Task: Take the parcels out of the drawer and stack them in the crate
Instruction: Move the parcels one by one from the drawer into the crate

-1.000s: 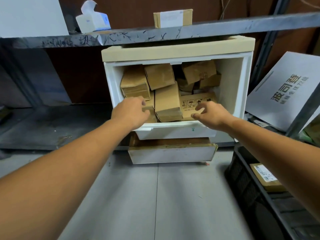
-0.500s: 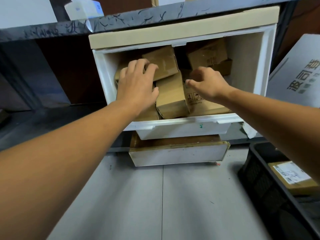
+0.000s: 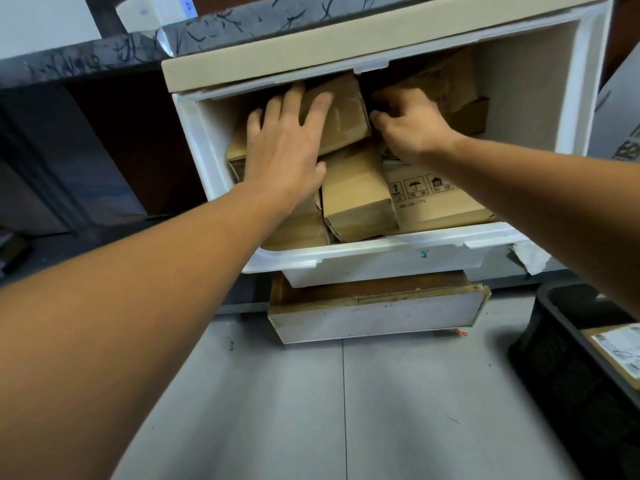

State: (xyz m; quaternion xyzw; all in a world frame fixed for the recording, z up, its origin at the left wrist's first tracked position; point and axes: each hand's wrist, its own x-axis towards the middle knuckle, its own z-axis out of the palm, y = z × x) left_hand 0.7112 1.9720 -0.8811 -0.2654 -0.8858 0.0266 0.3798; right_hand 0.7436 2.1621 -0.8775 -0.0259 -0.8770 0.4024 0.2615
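Lying tilted on top of the heap inside the white drawer point(image 3: 381, 252), the top parcel point(image 3: 343, 116) sits toward the drawer's back, close under its upper frame. The left hand point(image 3: 284, 150) lies flat on it, grip apart, with fingers spread and straight across the parcel's left half and over the left parcel point(image 3: 236, 154) beneath. The right hand point(image 3: 414, 128) is at the top parcel's right edge with fingers curled. Their tips go into the dark gap there, so it cannot be told whether that grip is clamped on the cardboard or only touching it. Behind the right hand, in the drawer's back right corner, stands a crumpled parcel point(image 3: 450, 77). Toward the drawer's front, an upright parcel point(image 3: 356, 199) leans at the middle. A flat printed box point(image 3: 436, 202) with handling symbols lies to its right, under the right forearm. A beige top point(image 3: 311, 53) caps the drawer's cabinet, under a dark shelf point(image 3: 225, 27). Below the drawer, a wooden lower drawer point(image 3: 377, 318) stands pulled out above the grey floor point(image 3: 346, 410). To the drawer's lower right, a black crate point(image 3: 561, 358) holds one labelled parcel point(image 3: 620, 355).
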